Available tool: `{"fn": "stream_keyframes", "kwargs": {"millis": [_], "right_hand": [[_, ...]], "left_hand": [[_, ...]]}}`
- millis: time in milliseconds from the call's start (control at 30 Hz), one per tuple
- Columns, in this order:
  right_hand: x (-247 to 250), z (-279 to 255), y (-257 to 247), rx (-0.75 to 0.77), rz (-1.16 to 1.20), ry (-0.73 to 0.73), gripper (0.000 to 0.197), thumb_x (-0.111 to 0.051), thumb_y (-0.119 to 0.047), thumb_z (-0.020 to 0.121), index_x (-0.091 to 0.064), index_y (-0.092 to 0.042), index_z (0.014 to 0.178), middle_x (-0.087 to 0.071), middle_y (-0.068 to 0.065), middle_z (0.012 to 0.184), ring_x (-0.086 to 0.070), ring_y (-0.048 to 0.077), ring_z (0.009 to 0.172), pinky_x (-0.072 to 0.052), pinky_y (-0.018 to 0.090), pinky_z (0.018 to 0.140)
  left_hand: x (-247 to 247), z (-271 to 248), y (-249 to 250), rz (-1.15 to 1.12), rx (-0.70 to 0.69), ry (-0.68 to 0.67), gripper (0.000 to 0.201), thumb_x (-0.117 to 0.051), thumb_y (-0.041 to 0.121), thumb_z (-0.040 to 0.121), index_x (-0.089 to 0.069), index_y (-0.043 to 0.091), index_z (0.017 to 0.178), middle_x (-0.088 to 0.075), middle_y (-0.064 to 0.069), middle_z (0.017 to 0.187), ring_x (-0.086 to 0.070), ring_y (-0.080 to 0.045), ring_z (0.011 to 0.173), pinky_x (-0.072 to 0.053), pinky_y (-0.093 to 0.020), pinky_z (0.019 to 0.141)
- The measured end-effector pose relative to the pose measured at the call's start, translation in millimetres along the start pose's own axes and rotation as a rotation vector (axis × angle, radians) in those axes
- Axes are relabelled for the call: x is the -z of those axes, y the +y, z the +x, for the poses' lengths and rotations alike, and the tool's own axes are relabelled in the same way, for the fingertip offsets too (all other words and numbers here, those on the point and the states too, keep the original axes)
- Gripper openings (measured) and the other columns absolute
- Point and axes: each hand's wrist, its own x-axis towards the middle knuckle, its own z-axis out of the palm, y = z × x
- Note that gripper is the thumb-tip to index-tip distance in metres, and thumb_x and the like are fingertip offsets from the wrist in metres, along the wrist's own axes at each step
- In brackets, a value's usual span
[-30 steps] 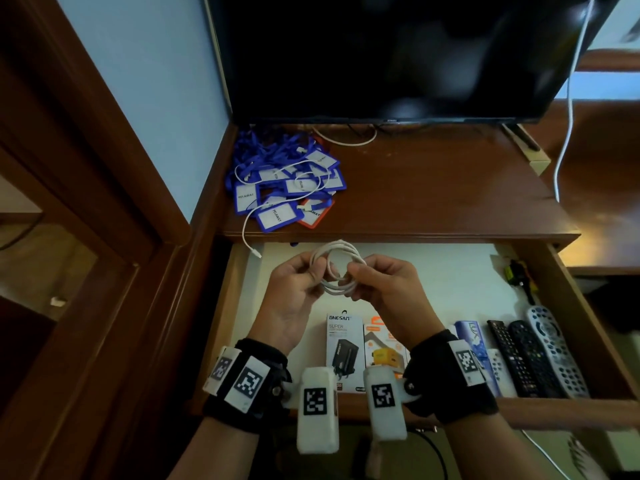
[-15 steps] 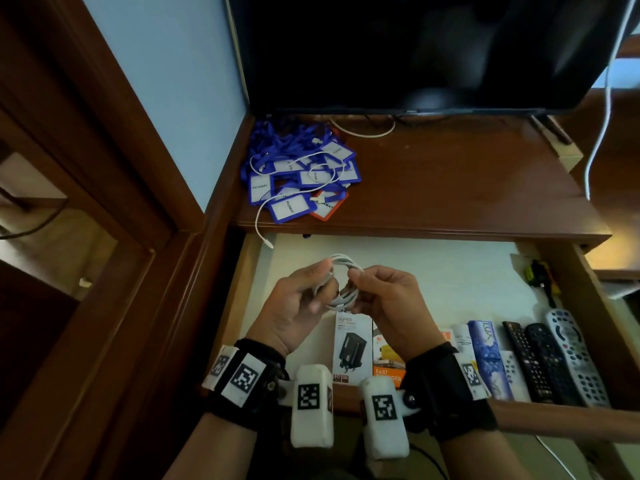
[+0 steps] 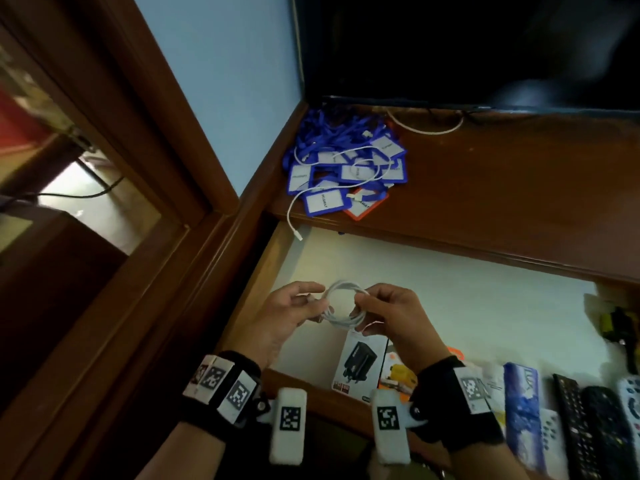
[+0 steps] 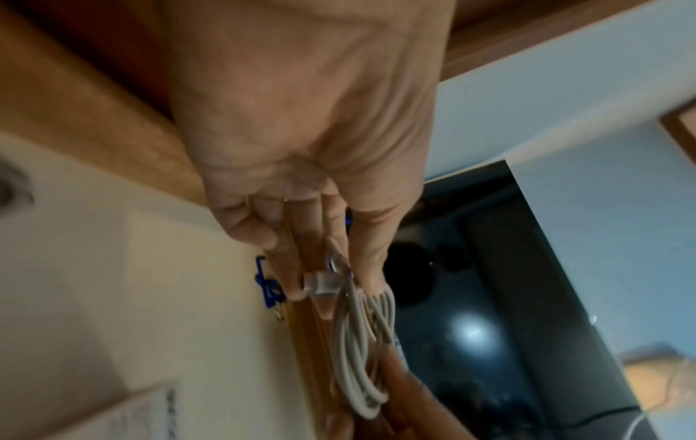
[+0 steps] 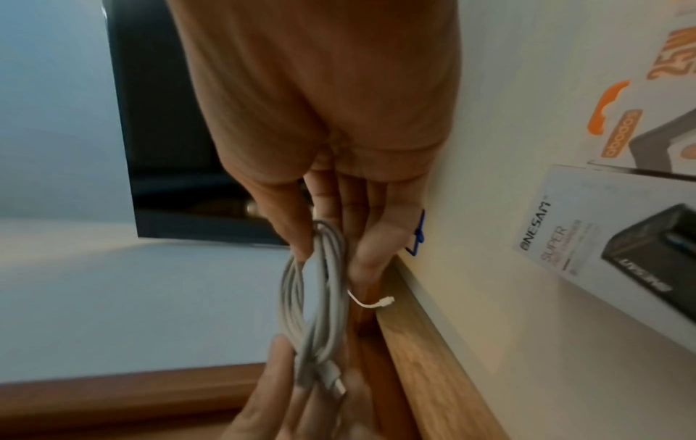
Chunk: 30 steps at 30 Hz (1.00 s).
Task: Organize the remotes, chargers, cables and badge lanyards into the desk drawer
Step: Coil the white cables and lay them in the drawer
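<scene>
Both hands hold a coiled white cable (image 3: 341, 304) above the left part of the open drawer (image 3: 450, 299). My left hand (image 3: 294, 311) pinches the coil's left side, plug against its fingers (image 4: 320, 282). My right hand (image 3: 384, 313) pinches the right side (image 5: 320, 268). A heap of blue badge lanyards (image 3: 346, 161) lies on the desk's back left corner, with a second white cable (image 3: 294, 216) draped over it and hanging into the drawer. Charger boxes (image 3: 360, 365) and remotes (image 3: 595, 434) lie along the drawer's front.
A dark TV screen (image 3: 467, 46) stands at the back of the wooden desk top (image 3: 502, 188). A wooden door frame (image 3: 156, 168) rises at the left. A yellow and black tool (image 3: 620, 327) lies at the drawer's right side.
The camera has swung left and tilted. Both hands keep the coiled cable and have lowered slightly toward the drawer's left part.
</scene>
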Motion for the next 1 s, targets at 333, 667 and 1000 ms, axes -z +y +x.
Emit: {"fn": "stream_keyframes", "kwargs": {"millis": [333, 667, 1000], "right_hand": [[12.3, 113.4, -48.4, -0.155, -0.573, -0.027, 0.023, -0.060, -0.022, 0.092, -0.064, 0.000, 0.096, -0.069, 0.014, 0.081, -0.060, 0.023, 0.056, -0.042, 0.024, 0.052], [-18.0, 223.4, -81.3, 0.236, -1.344, 0.118, 0.027, -0.059, -0.010, 0.085, -0.061, 0.000, 0.110, -0.058, 0.023, 0.117, -0.057, 0.036, 0.108, -0.044, 0.037, 0.089], [-56.4, 269.3, -84.6, 0.105, -1.504, 0.087, 0.062, -0.050, -0.009, 0.093, -0.025, -0.009, 0.149, -0.029, 0.018, 0.152, -0.035, 0.036, 0.135, -0.032, 0.043, 0.108]], "left_hand": [[80.2, 40.6, 16.8, 0.409, -0.136, 0.135, 0.021, -0.073, 0.019, 0.083, -0.066, 0.020, 0.103, -0.071, -0.003, 0.091, -0.065, -0.011, 0.076, -0.048, -0.012, 0.066], [85.0, 115.3, -17.2, 1.389, -0.116, -0.074, 0.026, -0.050, 0.020, 0.096, -0.055, 0.006, 0.116, -0.059, -0.016, 0.117, -0.061, -0.036, 0.104, -0.053, -0.042, 0.083], [88.7, 147.3, -32.4, 1.465, -0.067, -0.224, 0.029, -0.049, 0.023, 0.098, -0.052, 0.005, 0.121, -0.050, -0.016, 0.124, -0.052, -0.037, 0.112, -0.045, -0.043, 0.085]]}}
